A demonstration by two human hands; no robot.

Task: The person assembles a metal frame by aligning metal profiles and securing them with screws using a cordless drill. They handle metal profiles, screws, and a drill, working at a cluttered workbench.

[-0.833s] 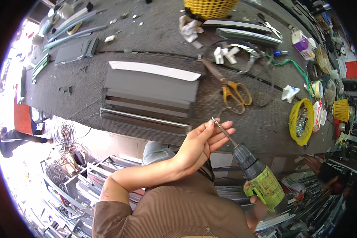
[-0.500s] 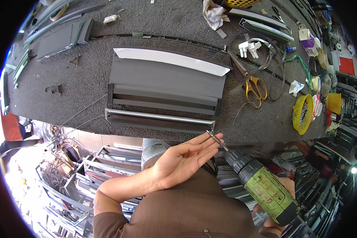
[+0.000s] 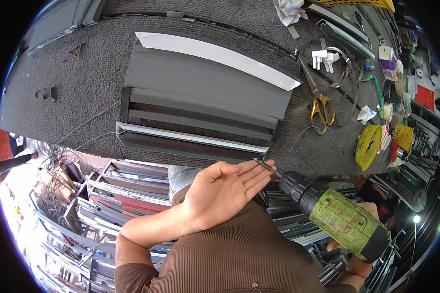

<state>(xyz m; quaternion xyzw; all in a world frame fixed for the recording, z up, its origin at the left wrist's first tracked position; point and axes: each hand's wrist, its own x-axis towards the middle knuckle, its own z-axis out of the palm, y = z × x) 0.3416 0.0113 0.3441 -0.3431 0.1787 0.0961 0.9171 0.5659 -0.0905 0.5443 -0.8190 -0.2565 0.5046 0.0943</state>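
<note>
My right hand [image 3: 371, 210] is wrapped around a green and black cordless drill [image 3: 344, 222], its chuck and long bit [image 3: 269, 167] pointing up and left. Palm up, my left hand [image 3: 225, 193] lies open just below the bench edge. Its outstretched fingertips are beside the bit, seemingly touching it. The bit's tip is close to the front edge of a dark grey metal profile [image 3: 190, 148] with a pale strip. Behind that profile sits a wider dark grey panel [image 3: 205, 73] with a white band along its far edge and a long slot.
Gold-handled scissors [image 3: 321, 110] and white plugs [image 3: 324, 59] lie right on the carpeted bench [image 3: 73, 93]. A yellow basket [image 3: 368, 146] stands near the bench's right edge. A crumpled cloth [image 3: 289, 10] lies at the back. Racks of metal lengths [image 3: 107, 195] fill the space below.
The drill has swung to a flatter angle, its body moving right and slightly up. My left hand remains open near the bit. The view has shifted, bringing the panel nearer.
</note>
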